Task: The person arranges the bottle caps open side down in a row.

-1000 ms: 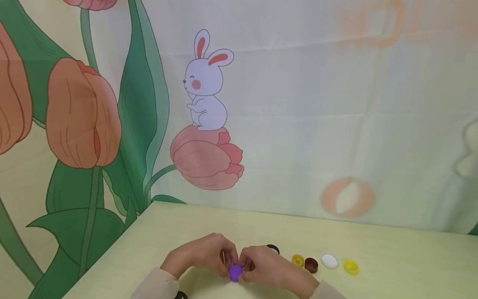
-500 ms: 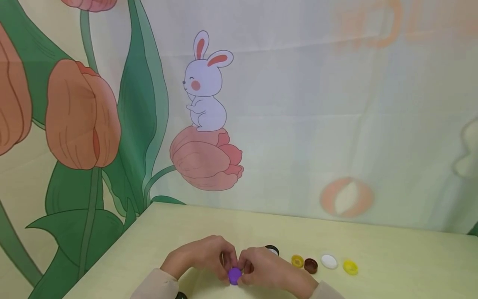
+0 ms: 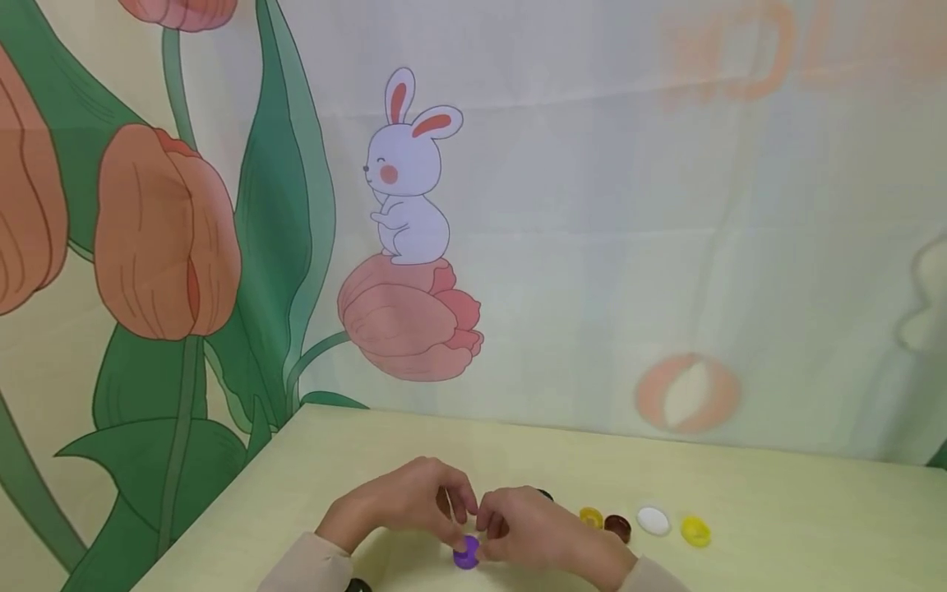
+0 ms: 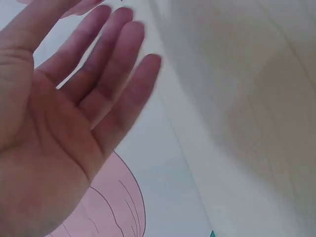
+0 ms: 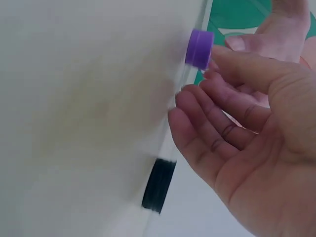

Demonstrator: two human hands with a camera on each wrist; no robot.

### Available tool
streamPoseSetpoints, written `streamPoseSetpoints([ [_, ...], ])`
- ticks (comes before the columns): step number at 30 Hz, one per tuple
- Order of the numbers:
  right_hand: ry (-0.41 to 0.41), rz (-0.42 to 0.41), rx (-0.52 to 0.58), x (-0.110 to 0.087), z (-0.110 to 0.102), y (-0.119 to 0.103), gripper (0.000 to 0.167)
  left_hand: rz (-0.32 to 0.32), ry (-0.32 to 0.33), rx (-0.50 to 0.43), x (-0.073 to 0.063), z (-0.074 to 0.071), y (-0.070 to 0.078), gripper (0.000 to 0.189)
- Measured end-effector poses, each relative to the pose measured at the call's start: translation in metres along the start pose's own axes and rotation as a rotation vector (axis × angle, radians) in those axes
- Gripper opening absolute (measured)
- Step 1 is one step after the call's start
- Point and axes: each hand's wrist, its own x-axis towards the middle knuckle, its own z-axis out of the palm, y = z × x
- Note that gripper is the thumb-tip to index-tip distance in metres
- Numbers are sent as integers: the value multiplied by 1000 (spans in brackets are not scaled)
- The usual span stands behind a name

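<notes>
A purple bottle cap (image 3: 467, 554) lies on the table between my two hands. In the head view the thumbs of my left hand (image 3: 414, 497) and right hand (image 3: 536, 526) both touch it, while the index fingers stay raised above. The right wrist view has the purple cap (image 5: 199, 49) side-on, with a seam round it, at the thumb tip of my right hand (image 5: 256, 143); that hand's other fingers bend loosely below. In the left wrist view my left hand (image 4: 54, 123) spreads relaxed fingers, and the cap is out of frame.
Right of my hands, on the pale table (image 3: 385, 440), lie a yellow cap (image 3: 590, 517), a brown cap (image 3: 617, 529), a white disc (image 3: 653, 520) and another yellow cap (image 3: 695, 531). Dark round pieces (image 3: 358, 585) (image 5: 159, 185) lie near both arms. A printed cloth (image 3: 562, 247) hangs behind.
Earlier, fingers and thumbs of both hands surrounded the purple cap's edge. Now the index fingers have lifted off, and the thumbs overlap the cap, which sits slightly lower in view.
</notes>
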Motion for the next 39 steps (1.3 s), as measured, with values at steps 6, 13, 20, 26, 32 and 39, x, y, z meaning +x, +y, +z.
streamPoseSetpoints([
  [6,38,-27,-15,-2,-13,5,19,48,107,-6,4,-1,-3,30],
  [13,81,-28,-40,-6,-31,12,20,102,221,49,14,7,-5,31],
  [20,93,10,-15,-12,-46,20,20,113,297,93,26,14,-1,32],
  [26,113,31,-36,-18,-57,25,22,87,295,80,33,23,7,33],
  [32,118,57,-44,-20,-60,34,27,50,237,57,40,29,12,37],
  [39,133,116,-38,-23,-63,40,43,20,193,37,52,29,17,43],
])
